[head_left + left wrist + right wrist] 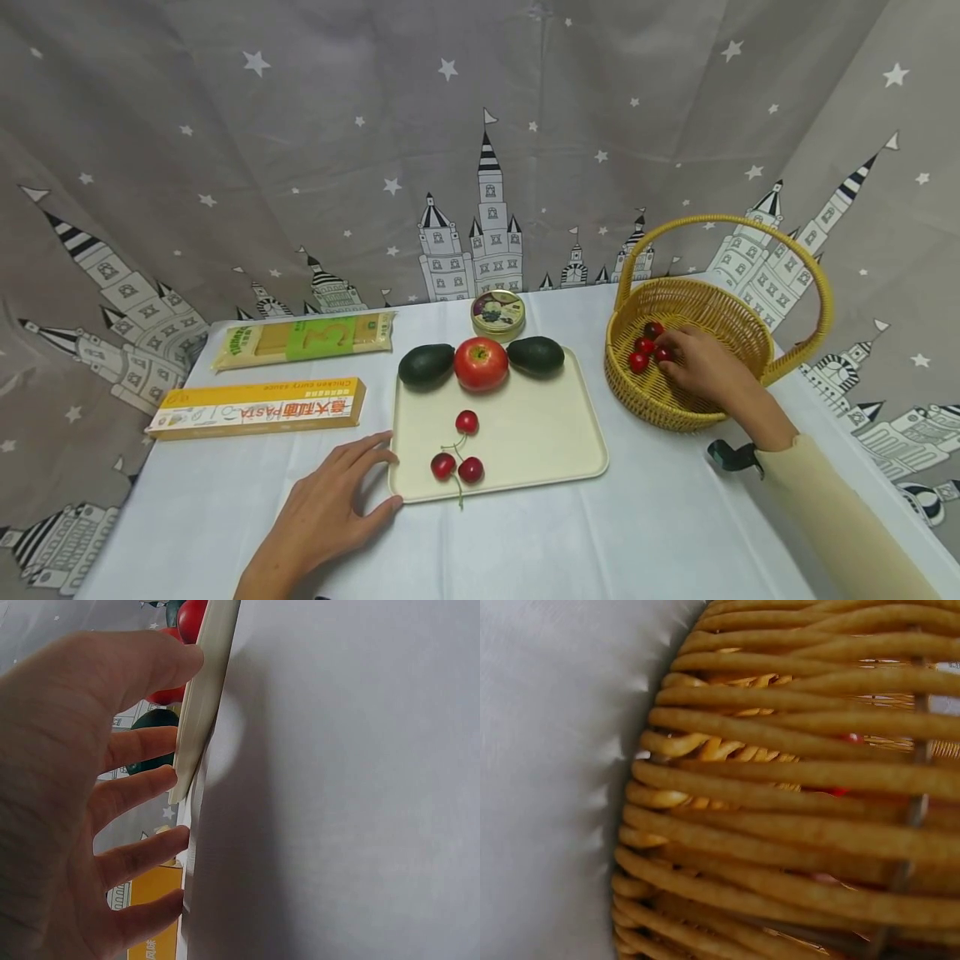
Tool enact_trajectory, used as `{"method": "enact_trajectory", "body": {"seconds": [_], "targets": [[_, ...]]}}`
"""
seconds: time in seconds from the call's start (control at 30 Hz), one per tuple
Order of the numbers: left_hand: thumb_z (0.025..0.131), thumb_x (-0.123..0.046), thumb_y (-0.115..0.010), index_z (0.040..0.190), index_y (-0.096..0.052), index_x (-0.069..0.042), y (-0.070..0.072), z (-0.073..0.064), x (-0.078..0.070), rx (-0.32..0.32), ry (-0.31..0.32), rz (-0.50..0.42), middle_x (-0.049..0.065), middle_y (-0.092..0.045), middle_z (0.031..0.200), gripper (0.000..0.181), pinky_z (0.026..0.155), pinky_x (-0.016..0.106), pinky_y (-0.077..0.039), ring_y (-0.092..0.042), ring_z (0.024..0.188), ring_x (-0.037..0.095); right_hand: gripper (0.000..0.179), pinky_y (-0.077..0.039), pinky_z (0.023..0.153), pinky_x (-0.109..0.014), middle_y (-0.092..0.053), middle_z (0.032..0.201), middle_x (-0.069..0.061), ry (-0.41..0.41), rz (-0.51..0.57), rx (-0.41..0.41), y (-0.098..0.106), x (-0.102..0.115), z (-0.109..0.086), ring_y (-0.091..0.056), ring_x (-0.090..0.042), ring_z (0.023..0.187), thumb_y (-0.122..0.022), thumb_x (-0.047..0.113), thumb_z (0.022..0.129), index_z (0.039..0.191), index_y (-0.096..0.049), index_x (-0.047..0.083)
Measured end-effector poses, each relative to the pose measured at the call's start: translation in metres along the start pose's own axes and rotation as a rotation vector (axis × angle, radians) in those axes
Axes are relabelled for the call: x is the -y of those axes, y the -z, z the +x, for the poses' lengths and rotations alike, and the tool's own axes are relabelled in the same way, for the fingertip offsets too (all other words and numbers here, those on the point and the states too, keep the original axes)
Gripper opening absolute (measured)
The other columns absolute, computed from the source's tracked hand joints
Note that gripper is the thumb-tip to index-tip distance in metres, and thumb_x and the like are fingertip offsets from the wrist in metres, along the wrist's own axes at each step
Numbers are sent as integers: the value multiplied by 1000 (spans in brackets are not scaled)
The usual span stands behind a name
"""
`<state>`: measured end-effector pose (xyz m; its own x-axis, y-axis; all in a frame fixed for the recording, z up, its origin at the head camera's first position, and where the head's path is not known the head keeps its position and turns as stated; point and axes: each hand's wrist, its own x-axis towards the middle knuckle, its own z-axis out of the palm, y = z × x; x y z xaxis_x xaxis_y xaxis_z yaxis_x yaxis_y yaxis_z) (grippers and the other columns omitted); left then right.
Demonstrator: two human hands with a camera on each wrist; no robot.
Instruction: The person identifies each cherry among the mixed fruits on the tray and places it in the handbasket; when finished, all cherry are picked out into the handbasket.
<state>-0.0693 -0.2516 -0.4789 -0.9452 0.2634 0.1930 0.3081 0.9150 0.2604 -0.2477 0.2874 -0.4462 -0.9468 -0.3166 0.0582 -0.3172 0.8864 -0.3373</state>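
We have the right hand point(701, 362) inside the wicker basket point(637, 400), arm over the near rim, a route that looks chosen to dodge the tall handle point(806, 258). Its grip is curled, and we read it as pinching one cherry point(663, 354) between thumb and fingers, suiting so small, round a thing. Across the table point(510, 550), the left hand point(330, 500) lies spread and loose, thumb and fingertips against the tray point(540, 442) at its left edge; we'd call that a light steadying touch. The tomato point(481, 364) sits between two avocados point(425, 367) along the far side, perhaps to leave the front free for the stemmed cherries point(471, 470).

And where's our cherry? Right at the fingertips of that right grip, just beside the three loose cherries point(639, 362). From the right wrist, weave hides the fingers, so only the head view helps us.
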Motion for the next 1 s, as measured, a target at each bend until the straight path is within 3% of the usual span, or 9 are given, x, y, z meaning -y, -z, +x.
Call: {"method": "enact_trajectory", "body": {"seconds": [0.27, 0.67, 0.9, 1.0], "targets": [[84, -51, -88, 119, -71, -32, 0, 0, 1, -15, -8, -10, -8, -61, 153, 43, 74, 44, -59, -62, 134, 22, 38, -58, 94, -62, -65, 125, -30, -5, -20, 12, 1, 0, 2, -68, -43, 107, -79, 13, 98, 129, -69, -4], [84, -49, -89, 119, -71, -32, 1, 1, 0, -3, 0, -16, -8, -61, 152, 43, 76, 47, -60, -62, 134, 22, 40, -61, 80, -58, -68, 118, -24, -5, -128, -50, 5, 6, -3, -68, -36, 93, -82, 25, 96, 127, -72, 1], [84, -50, -88, 120, -71, -32, 1, 1, -1, 6, 7, -11, -8, -61, 152, 43, 79, 46, -61, -61, 135, 23, 42, -60, 86, -61, -68, 125, -23, 24, -95, -120, 10, 29, -8, -69, -42, 107, -80, 24, 98, 133, -69, 4], [84, -50, -88, 119, -71, -32, 2, 1, -1, 1, 4, -11, -8, -61, 152, 43, 79, 46, -61, -61, 134, 22, 42, -59, 88, -61, -68, 125, -23, 43, -76, -143, 12, 41, -10, -68, -41, 106, -80, 22, 98, 133, -68, 4]]}}
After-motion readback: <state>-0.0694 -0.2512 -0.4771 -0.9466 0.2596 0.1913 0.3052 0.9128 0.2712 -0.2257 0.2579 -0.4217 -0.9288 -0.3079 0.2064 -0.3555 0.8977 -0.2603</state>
